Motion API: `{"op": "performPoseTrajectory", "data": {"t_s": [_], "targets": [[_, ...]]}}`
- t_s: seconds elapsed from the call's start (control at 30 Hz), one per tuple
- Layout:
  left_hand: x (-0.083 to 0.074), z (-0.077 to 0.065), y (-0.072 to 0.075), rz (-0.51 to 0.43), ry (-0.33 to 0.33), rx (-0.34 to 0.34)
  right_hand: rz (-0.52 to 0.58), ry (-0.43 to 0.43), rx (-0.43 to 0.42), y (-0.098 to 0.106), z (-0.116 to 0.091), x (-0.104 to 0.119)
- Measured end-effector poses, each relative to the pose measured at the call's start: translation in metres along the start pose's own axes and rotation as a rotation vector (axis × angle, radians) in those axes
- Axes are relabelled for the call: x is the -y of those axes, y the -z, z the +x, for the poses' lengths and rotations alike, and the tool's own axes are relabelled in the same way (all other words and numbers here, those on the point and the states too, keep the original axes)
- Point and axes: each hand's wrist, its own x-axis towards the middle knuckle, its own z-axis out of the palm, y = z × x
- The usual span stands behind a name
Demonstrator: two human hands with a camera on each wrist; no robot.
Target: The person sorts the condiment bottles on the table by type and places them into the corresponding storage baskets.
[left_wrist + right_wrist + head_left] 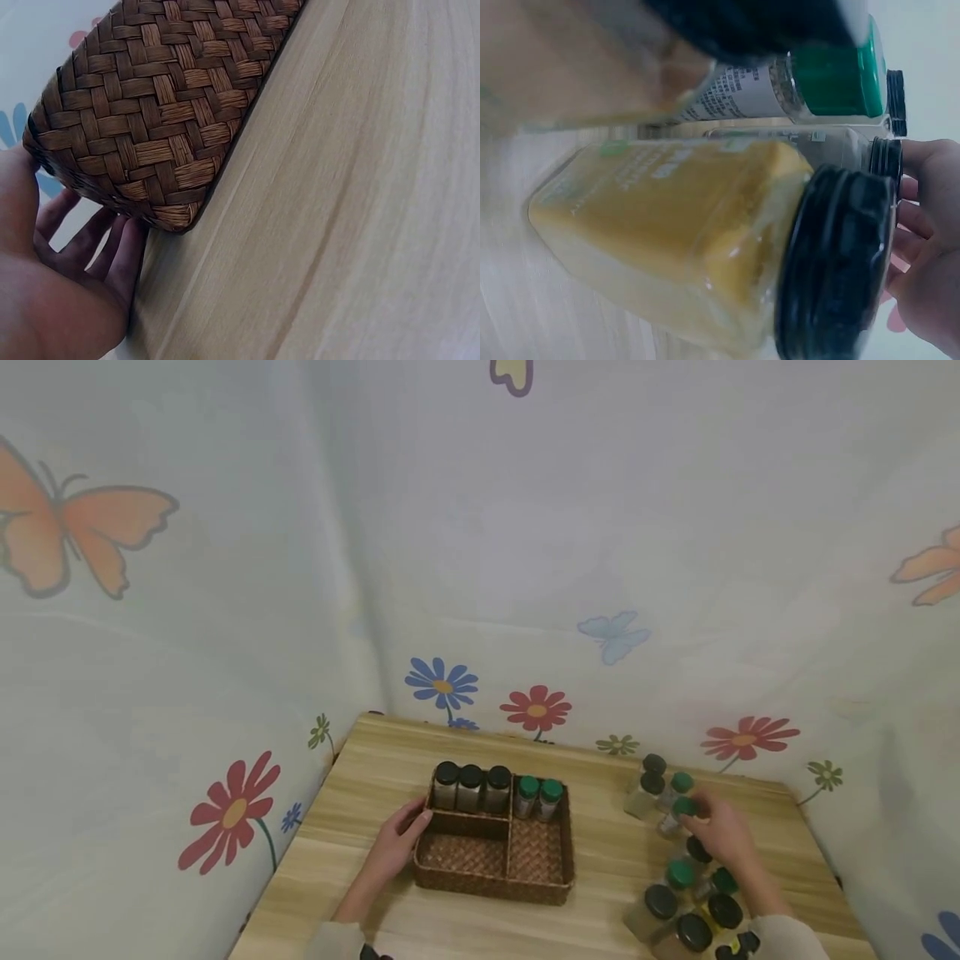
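Note:
A brown woven basket with three compartments stands on the table. Three black-capped jars fill its back left compartment, and two green-capped jars stand at the back of the right one. My left hand grips the basket's left side, thumb at the rim and fingers against the outer wall, which the left wrist view shows at the corner of the weave. On the right, my right hand pinches a green-capped spice jar by its cap. In the right wrist view, nearer jars hide that jar.
Behind the held jar stand another green-capped jar and black-capped jars. Several more jars crowd the front right, among them a large black-capped jar and one with yellow powder. Flower-printed cloth surrounds the wooden table.

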Motion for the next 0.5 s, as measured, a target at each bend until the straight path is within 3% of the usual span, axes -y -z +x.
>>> {"op": "performPoseTrajectory", "data": {"t_s": [0.27, 0.5], "targets": [[0.0007, 0.0056, -0.0034, -0.035, -0.014, 0.028, -0.003, 0.006, -0.002, 0.0017, 0.0011, 0.0008], [0.0012, 0.0021, -0.0002, -0.047, 0.003, 0.0, -0.021, 0.019, -0.027, -0.0057, 0.0037, 0.0041]]}}
